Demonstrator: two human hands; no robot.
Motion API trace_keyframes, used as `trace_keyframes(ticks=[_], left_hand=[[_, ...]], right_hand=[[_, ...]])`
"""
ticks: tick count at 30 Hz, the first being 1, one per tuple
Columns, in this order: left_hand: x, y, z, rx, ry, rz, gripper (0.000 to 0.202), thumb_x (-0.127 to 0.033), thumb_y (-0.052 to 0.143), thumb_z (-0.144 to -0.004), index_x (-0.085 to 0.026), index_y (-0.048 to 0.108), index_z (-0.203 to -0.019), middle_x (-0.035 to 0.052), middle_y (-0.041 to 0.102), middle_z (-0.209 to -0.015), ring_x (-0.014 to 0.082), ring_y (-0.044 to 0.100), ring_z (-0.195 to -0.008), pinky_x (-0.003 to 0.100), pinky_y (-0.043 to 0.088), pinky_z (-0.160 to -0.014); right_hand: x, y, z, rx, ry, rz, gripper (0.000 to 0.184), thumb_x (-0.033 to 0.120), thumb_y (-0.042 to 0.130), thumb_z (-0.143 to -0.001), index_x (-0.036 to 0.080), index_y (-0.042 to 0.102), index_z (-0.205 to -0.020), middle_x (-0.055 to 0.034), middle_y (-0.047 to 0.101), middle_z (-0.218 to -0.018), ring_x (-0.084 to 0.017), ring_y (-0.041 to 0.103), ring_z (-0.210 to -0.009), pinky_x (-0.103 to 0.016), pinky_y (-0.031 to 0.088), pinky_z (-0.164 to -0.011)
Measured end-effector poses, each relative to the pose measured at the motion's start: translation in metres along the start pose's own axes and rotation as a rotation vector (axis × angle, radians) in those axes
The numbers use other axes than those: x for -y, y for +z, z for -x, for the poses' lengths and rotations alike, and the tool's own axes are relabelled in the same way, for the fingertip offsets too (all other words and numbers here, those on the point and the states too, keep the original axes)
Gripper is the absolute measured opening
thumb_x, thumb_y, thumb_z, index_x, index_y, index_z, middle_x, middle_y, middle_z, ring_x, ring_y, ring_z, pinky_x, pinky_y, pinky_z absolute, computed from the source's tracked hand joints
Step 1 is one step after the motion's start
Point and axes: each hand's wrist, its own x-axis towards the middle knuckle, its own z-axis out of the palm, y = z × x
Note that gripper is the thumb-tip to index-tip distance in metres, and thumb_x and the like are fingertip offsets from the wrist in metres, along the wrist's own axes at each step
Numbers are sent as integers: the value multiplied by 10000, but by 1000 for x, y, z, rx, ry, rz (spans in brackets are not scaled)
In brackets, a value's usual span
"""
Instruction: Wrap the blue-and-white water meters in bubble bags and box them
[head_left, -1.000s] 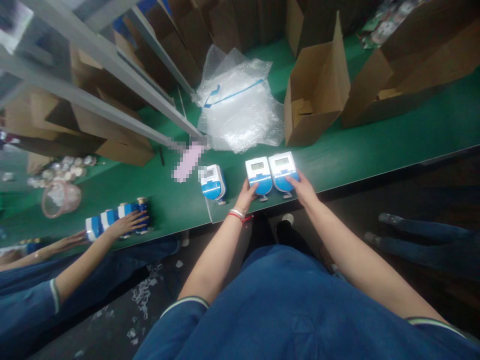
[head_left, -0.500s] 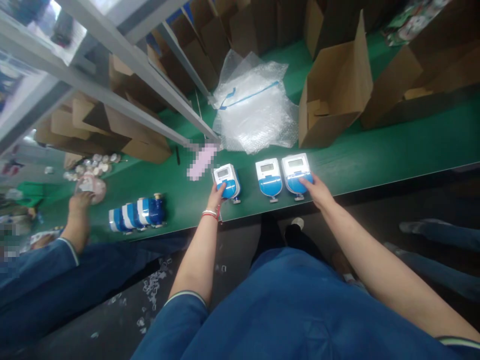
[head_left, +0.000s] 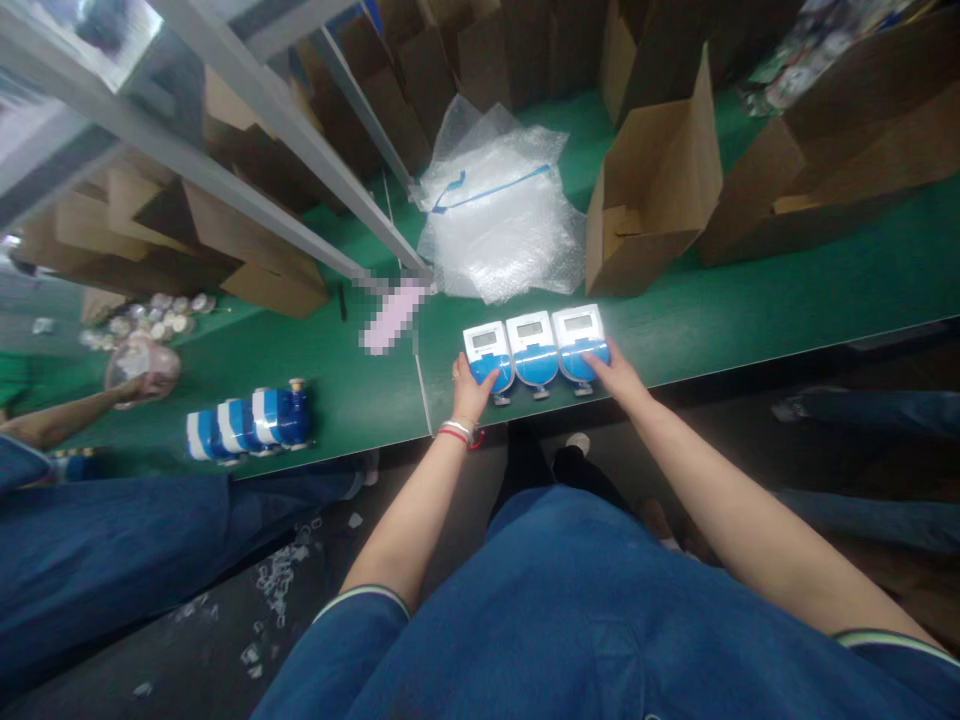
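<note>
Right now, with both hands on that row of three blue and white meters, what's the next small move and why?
Probably squeeze inward and lift the row as one. The left hand presses the left meter, the right hand the right meter, and the middle meter sits flush between them. The open cardboard box stands just behind on the green bench.
</note>
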Motion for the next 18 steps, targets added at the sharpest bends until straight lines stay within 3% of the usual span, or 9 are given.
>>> trace_keyframes(ticks=[2, 4, 8, 11, 13, 16, 18], left_hand=[[1, -2, 10, -2, 220, -292, 909, -423, 703, -737, -135, 218, -1451, 185, 166, -1529, 326, 128, -1424, 500, 180, -1153], [1, -5, 16, 52, 409, -491, 855, -395, 701, -743, -134, 269, -1434, 184, 210, -1513, 331, 148, -1418, 517, 179, -1151], [-10, -26, 6, 206, 591, -625, 578, -372, 644, -793, -131, 486, -1295, 180, 452, -1351, 310, 373, -1307, 464, 304, -1103], [-28, -49, -23, 362, 631, -613, 413, -404, 568, -847, -180, 586, -1194, 116, 584, -1218, 254, 506, -1177, 405, 393, -1030], [-41, -62, -46, 403, 590, -586, 343, -395, 480, -898, -210, 624, -1148, 75, 634, -1165, 222, 552, -1119, 377, 416, -996], [-54, -75, -72, 434, 506, -567, 339, -378, 458, -908, -207, 640, -1138, 60, 654, -1152, 206, 578, -1086, 351, 429, -972], [-58, -80, -76, 460, 519, -577, 346, -373, 491, -891, -198, 632, -1154, 67, 648, -1166, 211, 573, -1100, 361, 423, -983]], right_hand=[[5, -7, 8, -12, -168, 212, 891, 508, 640, -743, 151, 254, -1462, -157, 272, -1502, -329, 265, -1376, -534, 250, -1116], [10, -15, 16, 25, -364, 409, 899, 452, 688, -716, 176, 265, -1461, -118, 155, -1545, -329, 149, -1414, -540, 184, -1143], [26, -37, 13, 134, -611, 630, 576, 365, 684, -737, 214, 538, -1274, -86, 272, -1499, -332, 190, -1394, -546, 192, -1138], [50, -55, -11, 249, -744, 656, 373, 399, 657, -768, 198, 664, -1082, -100, 426, -1386, -312, 348, -1307, -487, 324, -1085], [71, -64, -33, 324, -782, 656, 299, 404, 587, -828, 195, 697, -1012, -93, 524, -1280, -273, 470, -1194, -444, 397, -1025], [95, -70, -63, 399, -764, 684, 304, 406, 526, -870, 192, 717, -969, -64, 629, -1102, -222, 567, -1030, -384, 450, -947], [102, -72, -75, 426, -749, 706, 313, 418, 538, -860, 191, 717, -979, -48, 657, -1041, -214, 579, -998, -363, 451, -933]])
